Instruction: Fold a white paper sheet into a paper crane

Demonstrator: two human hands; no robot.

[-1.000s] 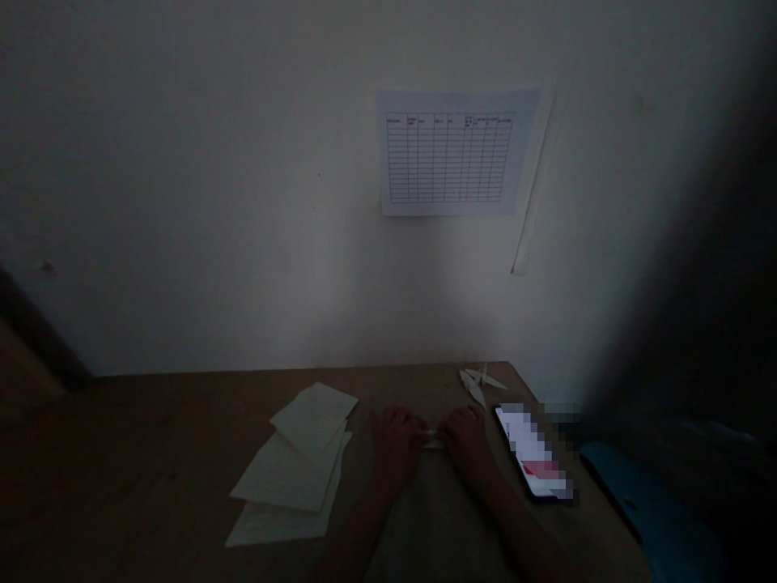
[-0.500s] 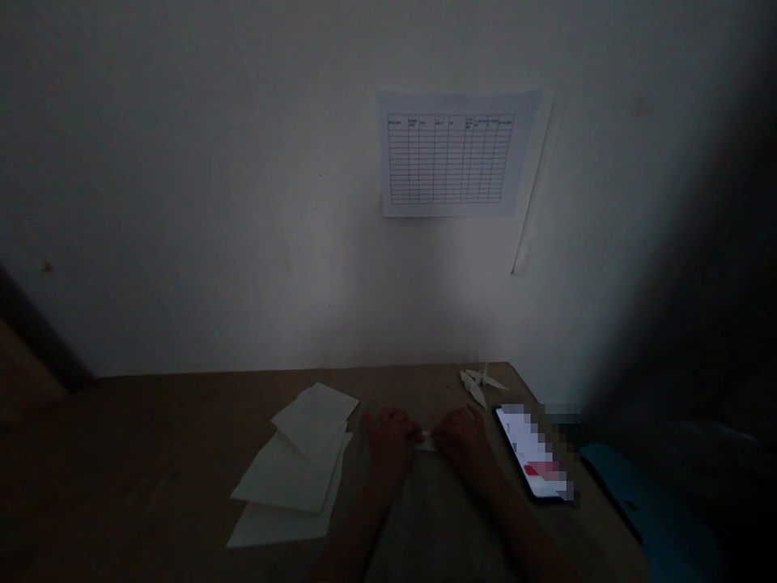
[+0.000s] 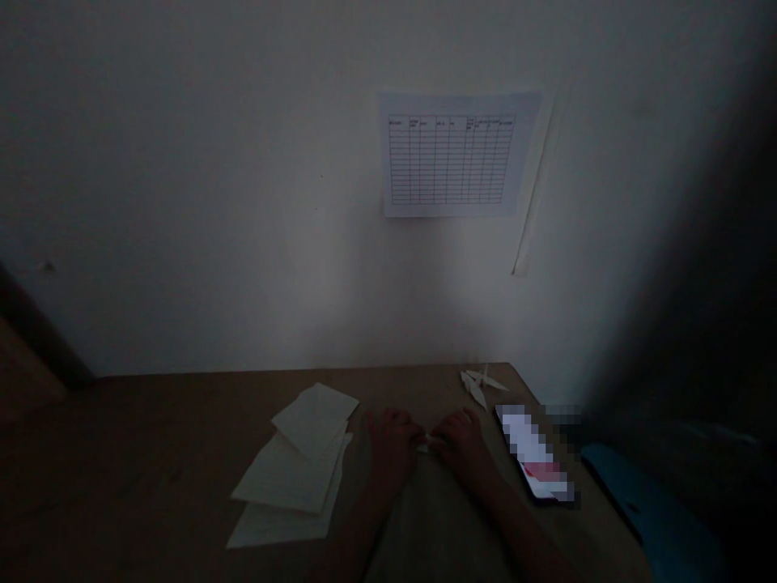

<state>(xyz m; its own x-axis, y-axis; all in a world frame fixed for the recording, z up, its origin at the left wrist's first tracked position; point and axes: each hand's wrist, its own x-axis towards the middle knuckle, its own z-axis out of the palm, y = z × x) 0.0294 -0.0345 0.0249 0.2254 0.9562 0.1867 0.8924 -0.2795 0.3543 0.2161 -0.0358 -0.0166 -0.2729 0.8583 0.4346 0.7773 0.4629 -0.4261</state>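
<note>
Dim wooden table [image 3: 182, 421] | left hand [image 3: 392, 441], right hand [image 3: 462, 441] curled, pinching folded paper [image 3: 426, 444]

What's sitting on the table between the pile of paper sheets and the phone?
In the head view, the left hand and right hand lie there, fingertips meeting at a small white folded paper on the table.

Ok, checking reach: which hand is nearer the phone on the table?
Right. The right hand sits just beside the phone, not touching it; the left hand is farther off, beyond the right hand, near the paper sheets.
</note>
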